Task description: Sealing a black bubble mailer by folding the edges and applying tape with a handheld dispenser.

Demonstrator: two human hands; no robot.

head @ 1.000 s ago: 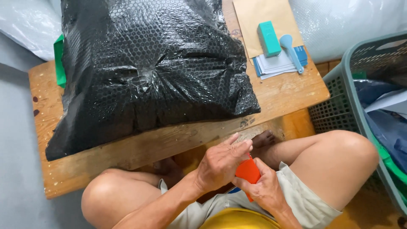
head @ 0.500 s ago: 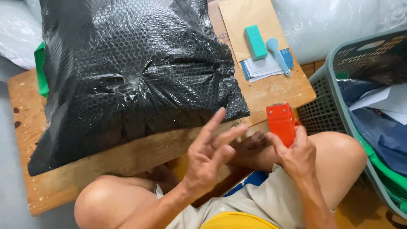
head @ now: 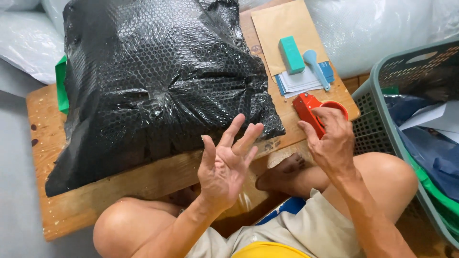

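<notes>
— One big parcel fills most of the low wooden table, already bundled in black bubble wrap, with the wrap gathered and puckered near the middle. So the wrapping looks done, as far as I can judge.

— And the sealing?

— Harder to say. No clear strip of tape shows on the side facing up. The red tape dispenser sits at the table's edge at about three o'clock from the parcel, and the right hand is closed around its roll end.

— What about the other hand?

— The left hand is empty, fingers spread wide, palm up, hovering just below the parcel's six o'clock edge. The two hands are apart.

— Anything else on the table?

— At about one o'clock from the parcel: a brown envelope, a teal box, a light blue tool, and a stack of paper slips. They look untouched, so I'd judge any labelling is not yet done. A green-grey basket stands past the table at three o'clock.
</notes>
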